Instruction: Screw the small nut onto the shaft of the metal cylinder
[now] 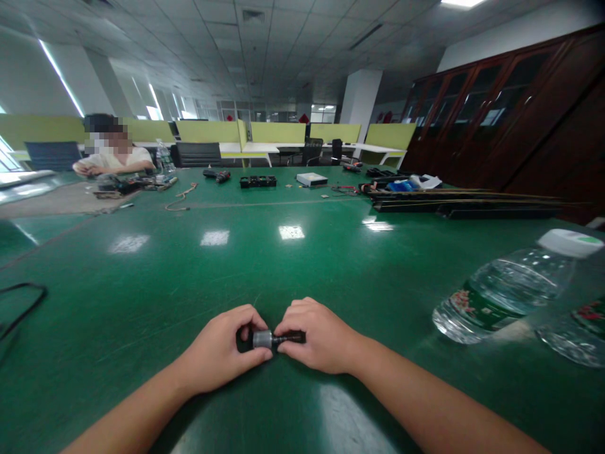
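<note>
Just above the green tabletop, my left hand (pixel 232 343) pinches a small silver cylinder (pixel 263 339) with a black end, thumb below and fingers above. From the cylinder's right side a thin, ridged dark shaft (pixel 278 339) runs to a dark rod-like piece (pixel 295 337). That piece sits between the thumb and fingers of my right hand (pixel 314 334). The parts lie in one line, nearly level. Whether the shaft is fixed in the cylinder or only touching it, I cannot tell.
Two water bottles, the nearer one (pixel 501 290), stand at the right. A black cable (pixel 28 290) lies at the left edge. Along the far side are a power drill (pixel 217 176), a black block (pixel 258 181), a white box (pixel 312 180) and dark bars (pixel 425 203). A person (pixel 116 157) sits far left.
</note>
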`<state>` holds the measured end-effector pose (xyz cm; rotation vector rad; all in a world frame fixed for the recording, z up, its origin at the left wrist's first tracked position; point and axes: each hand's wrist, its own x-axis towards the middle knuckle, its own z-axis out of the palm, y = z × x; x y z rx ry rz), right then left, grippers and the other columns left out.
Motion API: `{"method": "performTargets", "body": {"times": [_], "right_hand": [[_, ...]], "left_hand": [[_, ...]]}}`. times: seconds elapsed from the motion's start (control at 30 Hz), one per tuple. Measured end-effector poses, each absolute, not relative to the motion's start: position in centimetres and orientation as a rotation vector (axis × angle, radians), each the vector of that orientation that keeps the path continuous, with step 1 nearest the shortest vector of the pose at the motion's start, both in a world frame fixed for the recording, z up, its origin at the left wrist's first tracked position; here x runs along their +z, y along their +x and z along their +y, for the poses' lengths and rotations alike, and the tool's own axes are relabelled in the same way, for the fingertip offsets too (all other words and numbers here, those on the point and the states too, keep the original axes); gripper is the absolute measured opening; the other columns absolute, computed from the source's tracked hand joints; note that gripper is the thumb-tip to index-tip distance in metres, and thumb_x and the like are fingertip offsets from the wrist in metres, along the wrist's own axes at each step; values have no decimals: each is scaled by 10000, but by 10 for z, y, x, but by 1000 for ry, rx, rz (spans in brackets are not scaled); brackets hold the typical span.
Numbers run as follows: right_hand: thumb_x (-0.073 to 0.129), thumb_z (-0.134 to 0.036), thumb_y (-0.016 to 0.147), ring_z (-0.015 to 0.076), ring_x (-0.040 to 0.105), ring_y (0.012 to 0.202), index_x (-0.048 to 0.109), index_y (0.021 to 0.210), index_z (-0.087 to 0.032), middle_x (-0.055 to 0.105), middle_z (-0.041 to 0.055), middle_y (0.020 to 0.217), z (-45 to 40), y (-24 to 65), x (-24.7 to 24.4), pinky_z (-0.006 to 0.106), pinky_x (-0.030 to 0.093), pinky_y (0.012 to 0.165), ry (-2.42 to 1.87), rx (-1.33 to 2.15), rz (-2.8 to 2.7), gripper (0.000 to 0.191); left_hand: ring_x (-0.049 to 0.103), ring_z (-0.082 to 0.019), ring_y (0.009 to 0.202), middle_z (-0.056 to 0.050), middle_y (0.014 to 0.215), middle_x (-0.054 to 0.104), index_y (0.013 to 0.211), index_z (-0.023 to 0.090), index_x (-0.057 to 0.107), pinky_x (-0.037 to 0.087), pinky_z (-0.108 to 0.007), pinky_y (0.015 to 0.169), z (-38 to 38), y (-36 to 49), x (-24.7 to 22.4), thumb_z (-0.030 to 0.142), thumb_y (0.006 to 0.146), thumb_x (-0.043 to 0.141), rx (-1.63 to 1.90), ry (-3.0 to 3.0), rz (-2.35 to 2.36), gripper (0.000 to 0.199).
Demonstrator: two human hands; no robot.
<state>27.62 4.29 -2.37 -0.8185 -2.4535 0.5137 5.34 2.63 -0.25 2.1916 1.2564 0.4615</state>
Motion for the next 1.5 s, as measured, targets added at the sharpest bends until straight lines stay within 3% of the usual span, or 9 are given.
{"method": "performTargets", "body": {"times": [1.17,1.5], "right_hand": [[731,-211,701,148,580,715,665,760,-191,665,-19,702,43,284,-13,305,380,747,-872,503,-2451,91],[716,-182,692,148,606,714,688,751,-190,677,-13,707,52,299,-12,294,438,742,-912,530,-2473,65]], "left_hand": [[559,-173,748,9,824,610,879,201,604,406,-267,665,24,48,0,315,765,716,457,2205,1253,197],[559,-175,739,4,815,609,863,197,602,410,-269,663,23,49,2,336,774,702,452,2197,1259,192]]}}
